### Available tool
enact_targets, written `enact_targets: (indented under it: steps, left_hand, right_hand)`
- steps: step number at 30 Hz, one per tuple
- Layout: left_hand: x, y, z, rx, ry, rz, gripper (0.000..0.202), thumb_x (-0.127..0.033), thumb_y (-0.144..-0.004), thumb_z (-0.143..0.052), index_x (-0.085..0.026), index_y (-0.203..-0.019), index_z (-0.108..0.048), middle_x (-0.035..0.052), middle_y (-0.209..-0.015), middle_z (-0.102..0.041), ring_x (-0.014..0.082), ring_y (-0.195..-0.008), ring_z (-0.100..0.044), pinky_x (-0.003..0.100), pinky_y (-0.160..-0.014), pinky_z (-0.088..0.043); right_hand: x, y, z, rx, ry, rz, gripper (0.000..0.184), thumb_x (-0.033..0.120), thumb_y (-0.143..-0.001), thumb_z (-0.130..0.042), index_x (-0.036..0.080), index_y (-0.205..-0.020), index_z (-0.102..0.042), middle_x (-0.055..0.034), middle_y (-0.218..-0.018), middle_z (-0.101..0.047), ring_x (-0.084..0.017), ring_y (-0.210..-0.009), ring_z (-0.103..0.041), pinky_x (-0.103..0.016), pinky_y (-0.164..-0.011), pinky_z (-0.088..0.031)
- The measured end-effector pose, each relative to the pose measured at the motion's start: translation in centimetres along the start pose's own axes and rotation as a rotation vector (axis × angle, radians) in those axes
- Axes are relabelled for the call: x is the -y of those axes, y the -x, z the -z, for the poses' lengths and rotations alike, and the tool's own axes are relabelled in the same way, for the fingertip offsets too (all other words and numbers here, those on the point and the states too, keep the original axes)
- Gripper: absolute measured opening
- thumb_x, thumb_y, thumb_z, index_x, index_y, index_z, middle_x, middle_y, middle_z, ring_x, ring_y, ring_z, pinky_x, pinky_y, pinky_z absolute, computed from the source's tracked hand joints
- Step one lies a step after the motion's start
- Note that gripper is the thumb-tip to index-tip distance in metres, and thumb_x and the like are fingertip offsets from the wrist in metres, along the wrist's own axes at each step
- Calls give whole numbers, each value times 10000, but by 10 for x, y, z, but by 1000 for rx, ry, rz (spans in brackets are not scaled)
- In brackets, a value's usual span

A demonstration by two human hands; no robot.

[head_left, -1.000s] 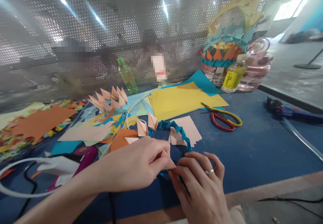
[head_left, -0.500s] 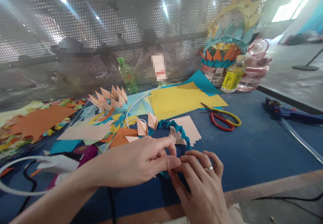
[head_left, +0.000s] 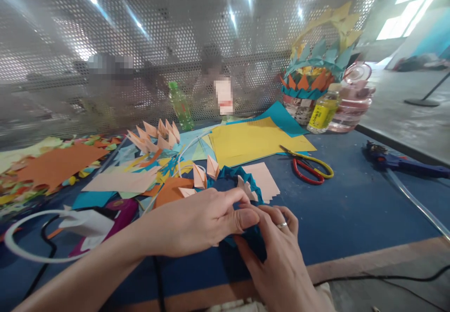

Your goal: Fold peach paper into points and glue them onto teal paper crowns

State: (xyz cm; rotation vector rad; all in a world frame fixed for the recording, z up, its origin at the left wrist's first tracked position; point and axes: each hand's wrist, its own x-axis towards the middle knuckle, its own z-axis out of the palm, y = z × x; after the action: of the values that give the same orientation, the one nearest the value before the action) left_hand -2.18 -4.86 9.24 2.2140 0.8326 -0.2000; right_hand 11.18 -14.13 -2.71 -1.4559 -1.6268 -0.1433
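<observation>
A braided blue paper ring lies on the table in front of me, with peach folded paper points standing along its far left side. My left hand reaches over the ring's near part, thumb and fingers closed together. My right hand, with a ring on one finger, curls round the near right part of the band, its fingertips meeting the left hand's. Between the fingers, the band is mostly hidden. A peach folded piece leans inside the ring's right side. Behind it sits a stack of peach paper.
Scissors and a blue glue gun with a clear glue stick lie right. Yellow sheets, paper crowns and bottles stand or lie behind. Peach folded points, scraps and a purple power strip are left.
My right hand has shifted slightly left and its fingers have drawn in closer to the left hand. My left hand has moved slightly right. The view has shifted a little.
</observation>
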Motion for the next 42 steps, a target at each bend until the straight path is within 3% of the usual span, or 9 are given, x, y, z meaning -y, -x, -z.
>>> enact_targets:
  steps: [7,16,18,22,24,28,31,38,42]
  left_hand:
    - [2,0,-1,36,38,21,457,-624,-947,-326,-271,-1091,-578,-16,-896,-675,140,-622,-618,231,-588,-409]
    - [1,2,-2,15,38,16,507,-611,-948,-331,-274,-1268,-534,-41,-700,-646,125,-465,-574,215,-512,-405]
    - [0,2,-3,0,29,16,496,-605,-949,-339,-283,-1269,-538,-26,-781,-686,133,-522,-609,214,-537,-416]
    - [0,1,-7,-93,-28,-14,478,-597,-945,-370,-281,-1239,-578,23,-1024,-715,196,-822,-680,229,-664,-447]
    - [1,1,-10,-129,-33,-13,479,-602,-944,-367,-281,-1218,-594,28,-1050,-716,215,-881,-681,241,-688,-449]
    - [0,2,-9,-202,-63,-24,453,-594,-948,-374,-296,-1189,-614,-2,-899,-730,194,-778,-680,251,-674,-442]
    - [-2,5,-5,-292,-103,-63,423,-577,-957,-376,-312,-1182,-617,-18,-901,-730,188,-825,-678,243,-683,-439]
    - [-6,17,2,-352,-120,-54,468,-597,-953,-363,-281,-1189,-615,-26,-816,-737,114,-520,-624,209,-518,-410]
    - [-9,21,3,-400,-151,-54,509,-636,-940,-347,-290,-1187,-627,-17,-846,-749,106,-494,-614,207,-495,-404]
  right_hand:
    - [2,-1,-1,-7,-55,2,174,274,-896,-584,243,-1066,-577,17,-952,-734,-186,-871,-613,-343,-888,-302]
    - [5,-1,-4,-15,-59,0,110,290,-923,-570,247,-1023,-586,21,-904,-723,-191,-866,-595,-346,-895,-287]
    - [4,0,-3,0,-67,6,116,293,-926,-567,250,-1031,-587,19,-906,-722,-193,-862,-591,-344,-891,-291]
    - [0,0,0,37,-78,45,142,292,-926,-565,248,-1060,-580,12,-925,-723,-192,-866,-592,-343,-898,-292]
    - [-1,1,1,51,-77,52,156,276,-910,-582,238,-1061,-573,5,-926,-723,-194,-877,-594,-350,-908,-288]
    - [-1,2,6,135,-116,56,317,174,-816,-625,223,-1120,-555,3,-985,-715,-201,-952,-593,-373,-946,-266]
    - [1,3,9,199,-163,66,467,103,-775,-587,223,-1220,-512,5,-1034,-706,-207,-1020,-581,-399,-983,-238]
    - [1,4,9,254,-195,65,704,184,-786,-657,236,-1411,-338,8,-995,-714,-226,-1002,-589,-441,-1005,-184]
    - [0,6,8,280,-175,81,778,203,-782,-711,251,-1437,-295,7,-991,-720,-241,-1009,-588,-452,-995,-168]
